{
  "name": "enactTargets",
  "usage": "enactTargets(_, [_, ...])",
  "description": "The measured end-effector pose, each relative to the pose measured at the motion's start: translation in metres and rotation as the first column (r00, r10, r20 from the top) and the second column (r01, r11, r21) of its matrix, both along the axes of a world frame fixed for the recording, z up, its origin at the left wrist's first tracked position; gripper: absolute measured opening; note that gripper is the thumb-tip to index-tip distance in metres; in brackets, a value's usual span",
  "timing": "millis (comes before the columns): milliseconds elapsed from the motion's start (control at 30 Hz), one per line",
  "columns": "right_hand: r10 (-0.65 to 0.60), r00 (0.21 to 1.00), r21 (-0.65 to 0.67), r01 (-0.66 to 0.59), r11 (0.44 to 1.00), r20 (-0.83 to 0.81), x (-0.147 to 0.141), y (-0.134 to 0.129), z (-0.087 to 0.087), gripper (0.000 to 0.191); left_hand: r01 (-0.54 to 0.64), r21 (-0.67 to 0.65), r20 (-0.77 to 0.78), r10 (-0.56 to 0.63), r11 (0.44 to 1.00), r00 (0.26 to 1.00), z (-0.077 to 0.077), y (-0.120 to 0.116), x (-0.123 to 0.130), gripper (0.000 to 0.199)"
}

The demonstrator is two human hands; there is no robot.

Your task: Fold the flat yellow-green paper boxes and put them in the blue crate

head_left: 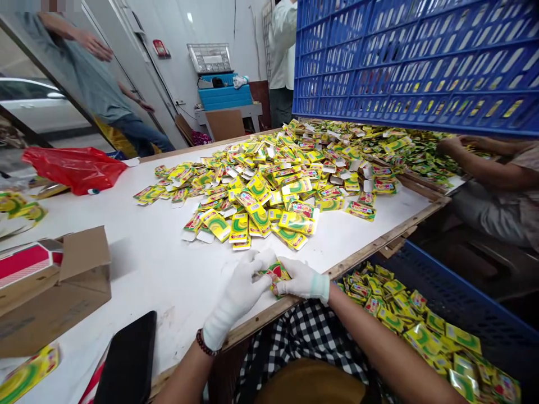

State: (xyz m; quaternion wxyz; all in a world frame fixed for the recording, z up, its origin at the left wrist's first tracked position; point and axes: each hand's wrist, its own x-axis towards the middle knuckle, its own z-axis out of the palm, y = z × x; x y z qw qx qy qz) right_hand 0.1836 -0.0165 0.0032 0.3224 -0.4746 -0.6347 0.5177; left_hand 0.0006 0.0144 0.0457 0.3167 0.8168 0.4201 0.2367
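Note:
Both hands wear white gloves and meet over the front edge of the white table (185, 280). A small yellow-green packet with red fruit print (278, 270) is between them. My left hand (244, 289) has its fingers closed on the packet's left side. My right hand (301, 279) pinches it from the right, its fingertips partly hidden. Just beyond the hands lies a large heap of yellow and green packets (256, 207), some with open white flaps.
A blue crate (404, 62) hangs over the back right; another blue crate (455, 280) with packets stands below right. A phone (128, 359), cardboard box (67, 286) and red bag (80, 168) lie left. People are at the right, back and left.

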Motion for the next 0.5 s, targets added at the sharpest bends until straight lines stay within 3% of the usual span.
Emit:
enactTargets(67, [-0.04, 0.998, 0.023, 0.041, 0.999, -0.044, -0.008, 0.001, -0.002, 0.041, -0.087, -0.027, 0.164, 0.091, 0.996, 0.982, -0.004, -0.003, -0.002, 0.008])
enactTargets(100, [-0.052, 0.996, 0.035, 0.054, 0.998, -0.07, -0.012, 0.001, -0.003, 0.043, -0.135, -0.082, 0.281, 0.153, 0.987, 0.947, -0.006, -0.004, -0.003, 0.018])
enactTargets(200, [-0.05, 0.998, 0.058, 0.052, 0.997, -0.042, -0.02, -0.002, -0.003, 0.044, -0.199, -0.343, 0.5, 0.357, 0.918, 0.789, -0.018, -0.01, -0.008, 0.036])
enactTargets(267, [-0.108, 0.994, 0.068, 0.109, 0.992, -0.018, -0.02, -0.007, -0.002, 0.044, -0.21, -0.447, 0.496, 0.436, 0.87, 0.751, -0.029, -0.013, -0.012, 0.035])
enactTargets(333, [-0.218, 0.975, 0.107, 0.221, 0.969, -0.039, -0.015, -0.012, -0.003, 0.043, -0.237, -0.47, 0.471, 0.468, 0.851, 0.748, -0.037, -0.016, -0.015, 0.033])
enactTargets(400, [-0.272, 0.961, 0.185, 0.277, 0.943, -0.054, -0.008, -0.015, -0.004, 0.039, -0.238, -0.455, 0.461, 0.455, 0.858, 0.762, -0.041, -0.016, -0.015, 0.032])
enactTargets(500, [-0.207, 0.975, 0.234, 0.221, 0.947, -0.085, 0.001, -0.011, -0.005, 0.027, -0.2, -0.399, 0.442, 0.379, 0.895, 0.813, -0.036, -0.014, -0.012, 0.028])
